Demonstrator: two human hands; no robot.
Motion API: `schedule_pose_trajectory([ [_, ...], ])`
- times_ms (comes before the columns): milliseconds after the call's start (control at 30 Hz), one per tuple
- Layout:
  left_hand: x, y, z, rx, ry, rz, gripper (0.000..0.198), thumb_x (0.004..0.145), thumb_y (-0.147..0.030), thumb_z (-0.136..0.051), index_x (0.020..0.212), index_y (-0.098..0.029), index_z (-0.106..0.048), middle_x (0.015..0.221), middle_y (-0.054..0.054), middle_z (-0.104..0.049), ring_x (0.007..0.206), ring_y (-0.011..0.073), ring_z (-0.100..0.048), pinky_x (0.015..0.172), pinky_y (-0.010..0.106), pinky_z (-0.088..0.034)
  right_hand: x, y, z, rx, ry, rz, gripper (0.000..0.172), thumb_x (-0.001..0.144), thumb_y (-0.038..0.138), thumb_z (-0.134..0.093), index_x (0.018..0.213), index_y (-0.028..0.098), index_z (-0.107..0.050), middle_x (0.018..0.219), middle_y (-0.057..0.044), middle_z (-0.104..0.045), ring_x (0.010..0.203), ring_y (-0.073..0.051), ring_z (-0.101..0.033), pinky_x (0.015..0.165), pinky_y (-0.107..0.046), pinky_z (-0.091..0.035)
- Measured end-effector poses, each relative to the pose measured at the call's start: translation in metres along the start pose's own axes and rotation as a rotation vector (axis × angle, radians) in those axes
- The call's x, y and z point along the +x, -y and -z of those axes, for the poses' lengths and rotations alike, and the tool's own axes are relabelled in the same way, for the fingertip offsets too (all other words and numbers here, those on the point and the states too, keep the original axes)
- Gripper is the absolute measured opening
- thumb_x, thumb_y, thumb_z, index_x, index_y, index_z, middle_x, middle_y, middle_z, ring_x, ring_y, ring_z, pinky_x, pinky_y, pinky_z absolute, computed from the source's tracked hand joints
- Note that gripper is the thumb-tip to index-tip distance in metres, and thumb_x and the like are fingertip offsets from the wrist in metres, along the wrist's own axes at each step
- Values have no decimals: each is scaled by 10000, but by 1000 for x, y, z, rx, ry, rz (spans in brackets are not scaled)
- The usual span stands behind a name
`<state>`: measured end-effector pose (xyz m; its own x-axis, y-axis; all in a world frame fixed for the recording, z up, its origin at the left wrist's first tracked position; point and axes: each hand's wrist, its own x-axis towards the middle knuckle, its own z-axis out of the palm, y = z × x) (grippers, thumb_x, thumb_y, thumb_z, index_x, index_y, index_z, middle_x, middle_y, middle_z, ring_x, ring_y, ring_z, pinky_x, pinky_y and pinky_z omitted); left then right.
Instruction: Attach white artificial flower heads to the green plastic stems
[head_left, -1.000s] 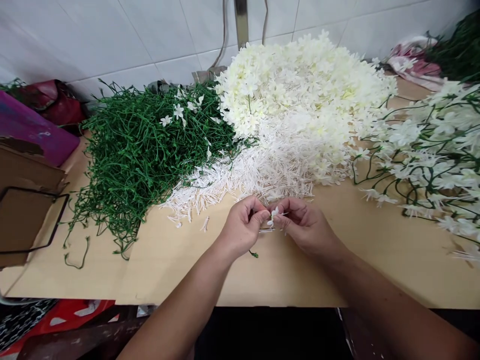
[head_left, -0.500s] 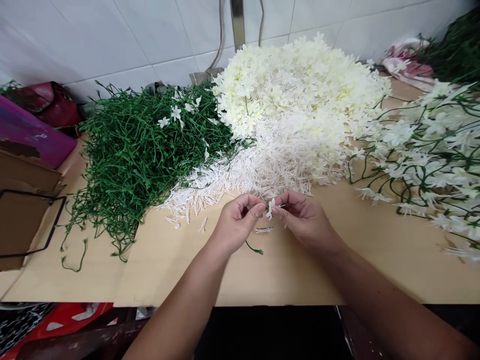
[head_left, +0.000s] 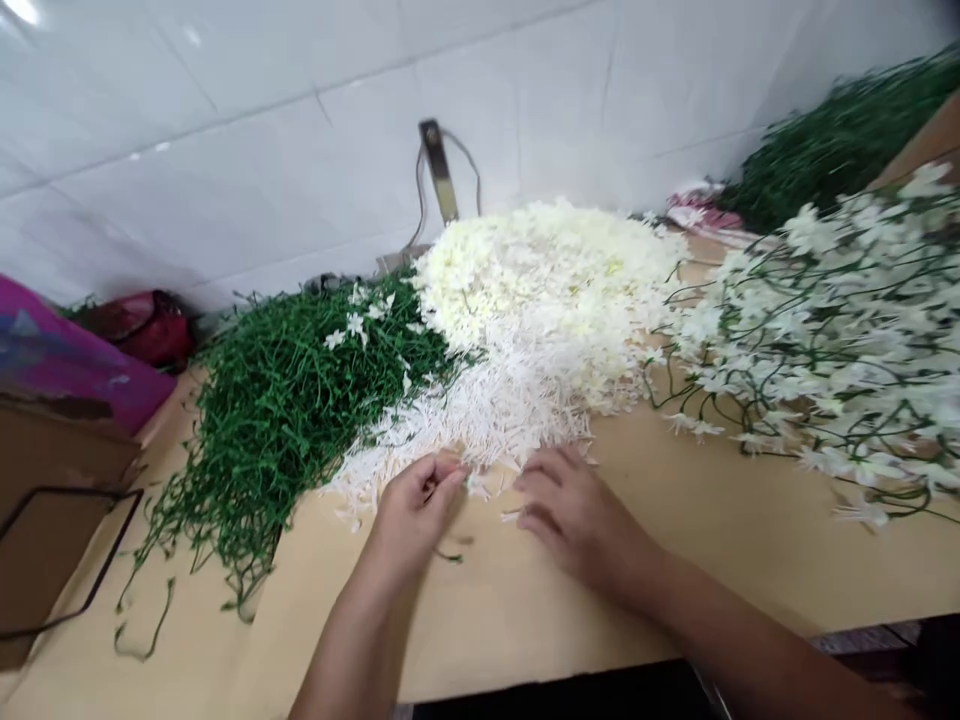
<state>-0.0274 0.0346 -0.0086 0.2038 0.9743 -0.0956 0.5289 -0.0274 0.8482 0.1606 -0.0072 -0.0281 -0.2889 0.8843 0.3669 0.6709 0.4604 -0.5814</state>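
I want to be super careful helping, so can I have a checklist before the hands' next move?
1. Left hand pinching a green stem: ok, its end pokes out below.
2. White piece firmly on that stem: cannot tell, too blurred.
3. Right hand near the white strands: ok, fingers spread.
4. Green pile free of flowers: not ok, some white flowers lie on it.
5. Green pile near the left hand: ok.

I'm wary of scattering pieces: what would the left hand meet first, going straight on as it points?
The left hand would probably meet the near edge of the heap of white strands first, though depth is hard to judge here.
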Motion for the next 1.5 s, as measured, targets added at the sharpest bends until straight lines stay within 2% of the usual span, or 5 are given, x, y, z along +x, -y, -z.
schedule_pose_trajectory([
  [300, 34, -26, 25, 630, -153, -348, 207, 809, -263, -431, 917, -199, -596, 934, 69, -596, 885, 212, -545, 790, 362, -422, 13, -9, 9, -224, 172, 55, 115, 771, 51, -466, 743, 122, -553, 792, -107, -574, 772, -208, -472, 685, -343, -414],
  [600, 119, -81, -28, 718, -126, -367, 252, 781, -315, -522, 971, -181, -620, 929, 85, -587, 914, 228, -544, 810, 352, -405, 30, -40, 37, 202, -299, -112, 119, 821, 141, -436, 774, 165, -542, 709, -43, -549, 657, -151, -495, 611, -279, -414],
  [867, 106, -96, -80, 777, 8, -618, 271, 776, -397, -542, 954, -215, -637, 916, 67, -594, 903, 222, -536, 768, 339, -405, 26, -59, 62, 563, -793, -381, 103, 737, 272, -599, 772, 180, -570, 777, -18, -534, 689, -127, -498, 619, -257, -409],
  [1100, 112, -98, -105, 922, 21, -645, 193, 760, -249, -546, 912, -223, -662, 921, 82, -597, 900, 241, -542, 746, 354, -413, 31, -67, 66, 880, -911, -549, 189, 604, 288, -685, 683, 177, -554, 666, 27, -540, 608, -91, -474, 600, -236, -382],
  [1500, 117, -97, -75, -265, 197, -221, 136, 734, -154, -574, 863, -141, -616, 816, 37, -651, 730, 103, -584, 702, 239, -451, 33, -59, 60, 933, -693, -529, 215, 608, 318, -682, 658, 172, -532, 594, 42, -510, 537, -78, -448, 527, -222, -375],
])
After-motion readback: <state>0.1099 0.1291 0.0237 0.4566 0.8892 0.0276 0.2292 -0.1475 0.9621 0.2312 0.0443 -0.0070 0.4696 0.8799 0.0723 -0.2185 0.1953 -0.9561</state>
